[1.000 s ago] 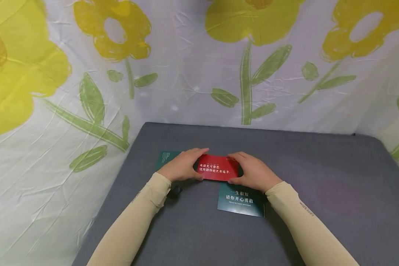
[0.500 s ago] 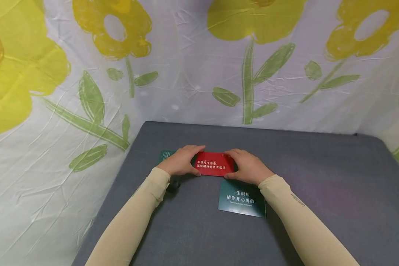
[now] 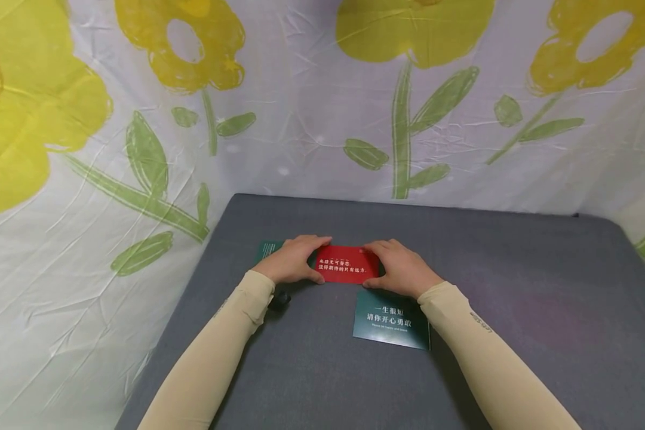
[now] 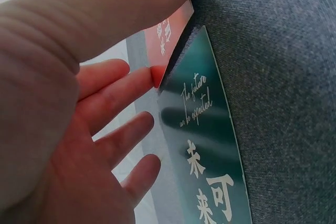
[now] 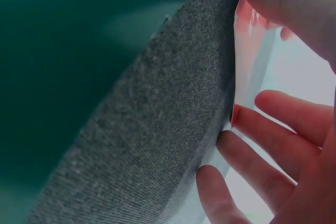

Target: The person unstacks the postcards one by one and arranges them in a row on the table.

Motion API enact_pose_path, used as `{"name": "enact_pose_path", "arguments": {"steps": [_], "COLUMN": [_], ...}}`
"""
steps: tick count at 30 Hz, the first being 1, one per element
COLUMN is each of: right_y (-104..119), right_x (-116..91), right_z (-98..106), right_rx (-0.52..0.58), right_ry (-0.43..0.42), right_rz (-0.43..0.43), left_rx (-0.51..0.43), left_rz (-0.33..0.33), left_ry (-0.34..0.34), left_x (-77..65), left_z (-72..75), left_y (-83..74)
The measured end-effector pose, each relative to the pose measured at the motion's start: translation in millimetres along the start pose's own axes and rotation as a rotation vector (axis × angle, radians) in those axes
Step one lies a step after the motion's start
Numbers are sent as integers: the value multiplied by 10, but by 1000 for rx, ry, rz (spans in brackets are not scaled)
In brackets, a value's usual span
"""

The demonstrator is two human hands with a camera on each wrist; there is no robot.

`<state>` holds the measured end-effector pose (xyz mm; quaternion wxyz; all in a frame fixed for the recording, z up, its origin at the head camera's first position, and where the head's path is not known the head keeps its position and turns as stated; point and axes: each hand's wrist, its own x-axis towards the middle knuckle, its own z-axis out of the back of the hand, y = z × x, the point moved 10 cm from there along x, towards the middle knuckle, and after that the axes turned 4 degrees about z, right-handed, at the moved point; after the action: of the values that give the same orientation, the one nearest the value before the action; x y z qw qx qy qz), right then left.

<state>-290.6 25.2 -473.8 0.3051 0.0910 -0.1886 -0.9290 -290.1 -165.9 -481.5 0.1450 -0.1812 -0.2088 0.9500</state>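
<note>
A red card (image 3: 346, 266) with white Chinese lettering lies between my two hands. My left hand (image 3: 295, 261) holds its left end, thumb on the near side and fingertips at the far edge. At the right end my right hand (image 3: 404, 270) holds it the same way. Partly hidden beneath my left hand is a dark green card (image 3: 267, 251); in the left wrist view this green card (image 4: 194, 119) sits close beside the red card (image 4: 155, 51). Another green card (image 3: 391, 322) with white lettering lies nearer, by my right wrist. The right wrist view shows the red card (image 5: 248, 40) edge-on.
A dark grey cloth-covered table (image 3: 505, 346) carries the cards. Behind and to the left hangs a white curtain (image 3: 301, 137) printed with yellow flowers. A small black object (image 3: 279, 300) shows beside my left wrist.
Both hands shifted the red card slightly left and away from me, exposing more of the nearer green card. Over the last half second the hands and card have stayed nearly still.
</note>
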Motion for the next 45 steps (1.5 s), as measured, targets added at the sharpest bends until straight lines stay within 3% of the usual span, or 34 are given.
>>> {"name": "enact_pose_path", "arguments": {"steps": [16,29,32,36,40,45], "right_y": [13,-49,-131,-238,-234,-120], "right_x": [8,-46,-165,-455,-795,-1145], "right_z": [-25,-8,55,177,203,120], "right_rx": [19,51,80,72,45,23], "right_ry": [11,1,-38,-89,-87,-117], "right_rz": [-18,-28,-40,-65,-76,-25], "left_rx": [16,9,28,27,35,87], "left_rz": [32,19,-14,-111,-212,-244], "left_ry": [-31,-42,-94,-152,-100,-25], "left_x": [-17,-44,-107,-260,-418,-539], "left_z": [-28,3,19,-9,-188,-470], "left_y": [59,-39,-163,-507,-860,-1018]}}
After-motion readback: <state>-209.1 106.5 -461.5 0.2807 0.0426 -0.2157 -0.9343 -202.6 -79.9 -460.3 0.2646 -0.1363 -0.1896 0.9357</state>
